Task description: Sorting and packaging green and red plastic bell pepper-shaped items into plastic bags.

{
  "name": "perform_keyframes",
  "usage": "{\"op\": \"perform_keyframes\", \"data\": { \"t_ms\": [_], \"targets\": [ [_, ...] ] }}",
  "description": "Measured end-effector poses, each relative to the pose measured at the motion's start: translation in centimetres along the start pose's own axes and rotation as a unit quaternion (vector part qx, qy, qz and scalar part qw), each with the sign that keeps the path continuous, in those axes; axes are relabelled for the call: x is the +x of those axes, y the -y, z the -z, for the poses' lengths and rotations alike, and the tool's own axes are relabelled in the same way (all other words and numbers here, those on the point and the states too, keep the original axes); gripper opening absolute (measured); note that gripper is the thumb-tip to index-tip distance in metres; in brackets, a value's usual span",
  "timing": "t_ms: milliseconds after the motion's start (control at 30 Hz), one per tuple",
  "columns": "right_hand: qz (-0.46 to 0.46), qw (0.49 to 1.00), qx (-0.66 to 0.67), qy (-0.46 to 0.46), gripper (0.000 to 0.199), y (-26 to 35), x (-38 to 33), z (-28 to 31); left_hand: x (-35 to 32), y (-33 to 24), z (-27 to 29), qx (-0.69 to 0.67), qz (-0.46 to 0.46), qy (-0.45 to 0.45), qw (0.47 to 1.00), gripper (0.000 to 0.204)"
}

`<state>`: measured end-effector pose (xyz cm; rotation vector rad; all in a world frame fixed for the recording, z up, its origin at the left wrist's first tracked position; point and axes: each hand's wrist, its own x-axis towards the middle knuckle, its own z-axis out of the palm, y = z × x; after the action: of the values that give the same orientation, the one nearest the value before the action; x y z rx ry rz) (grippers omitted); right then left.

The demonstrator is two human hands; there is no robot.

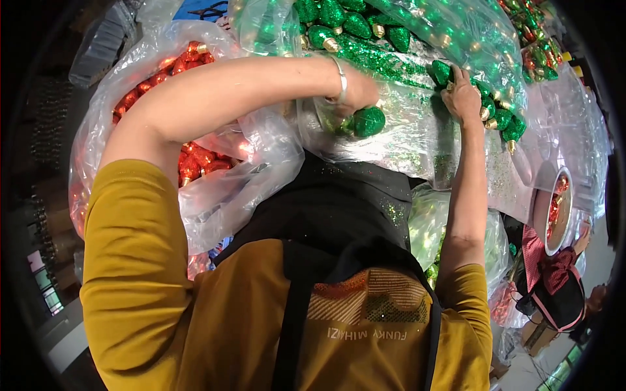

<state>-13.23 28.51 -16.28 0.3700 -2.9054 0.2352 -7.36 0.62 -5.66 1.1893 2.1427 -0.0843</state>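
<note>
My left hand (pixel 357 91), a white band at its wrist, curls over the table in front of me. A green glitter bulb ornament (pixel 370 122) shows at its fingers, partly covered by the hand. To the right, my right hand (pixel 463 100) is closed with its fingertips against another green glitter bulb ornament (pixel 441 73). Just beyond that hand, several green bulbs with gold caps (pixel 499 119) lie in a row. Loose green glitter (pixel 385 62) is scattered over the plastic-covered work surface (pixel 407 120) between my hands.
More green bulbs (pixel 357 25) are heaped at the far side beside clear plastic bags. A large clear bag of red bulbs (pixel 195 163) stands at my left. At the right are a white basin (pixel 554 212) with red pieces and another person in a dark apron (pixel 557 293).
</note>
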Motion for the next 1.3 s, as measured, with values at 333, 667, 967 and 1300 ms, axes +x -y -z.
{"op": "perform_keyframes", "data": {
  "t_ms": [333, 667, 967, 1300],
  "targets": [
    [-0.032, 0.994, 0.011, 0.1, 0.056, -1.2, 1.6, -1.1, -27.2, 3.5, -13.7, -0.271, 0.373, -0.483, 0.745, 0.018],
    [0.032, 0.993, 0.061, 0.099, 0.044, -1.8, -2.7, -1.6, -25.6, 4.6, -22.3, -0.159, 0.461, -0.399, 0.776, 0.024],
    [-0.041, 0.999, -0.011, 0.013, 0.066, 6.0, -13.3, 0.6, -13.4, 8.1, -18.0, -0.265, 0.403, -0.321, 0.815, 0.037],
    [-0.108, 0.875, 0.471, -0.036, 0.051, 11.7, -11.7, 12.6, -12.8, 9.0, -23.1, -0.441, 0.292, -0.544, 0.652, 0.052]
  ]
}}
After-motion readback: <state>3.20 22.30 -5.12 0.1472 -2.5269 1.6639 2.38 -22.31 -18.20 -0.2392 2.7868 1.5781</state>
